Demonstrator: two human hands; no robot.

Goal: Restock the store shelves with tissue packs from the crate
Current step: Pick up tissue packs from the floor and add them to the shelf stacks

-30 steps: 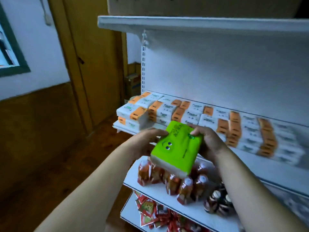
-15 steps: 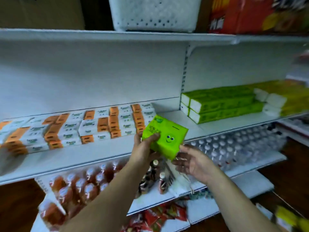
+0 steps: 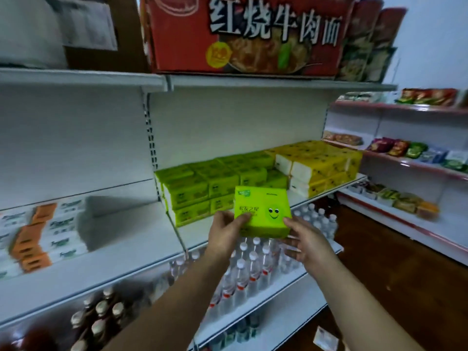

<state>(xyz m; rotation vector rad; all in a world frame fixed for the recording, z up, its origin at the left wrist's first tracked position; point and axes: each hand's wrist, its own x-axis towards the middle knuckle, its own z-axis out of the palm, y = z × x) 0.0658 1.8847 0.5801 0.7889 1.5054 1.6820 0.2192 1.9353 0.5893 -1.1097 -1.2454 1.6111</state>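
Mid-restock view, with one green tissue pack (image 3: 262, 211) held in the air just in front of the middle shelf (image 3: 121, 252), smiley face up, not yet set down. Grip shared between the hands, set apart at either end: left hand (image 3: 225, 231) clamped on the left edge with thumb on top, right hand (image 3: 304, 239) cupped under the right corner with thumb against the side. Directly behind, stacked green packs (image 3: 202, 188) already filling the left part of this bay, with yellow packs (image 3: 321, 163) just beside them to the right. Bare shelf surface in front of the green stack, judged the likely spot for this one. In the next bay to the left, orange-and-white packs (image 3: 38, 236) with an open gap beside them. Water bottles (image 3: 248, 264) on the shelf below. Crate out of view, so number of packs left impossible to tell. Judged stage: restocking well under way, placement of this pack and any further trips to the crate remaining.
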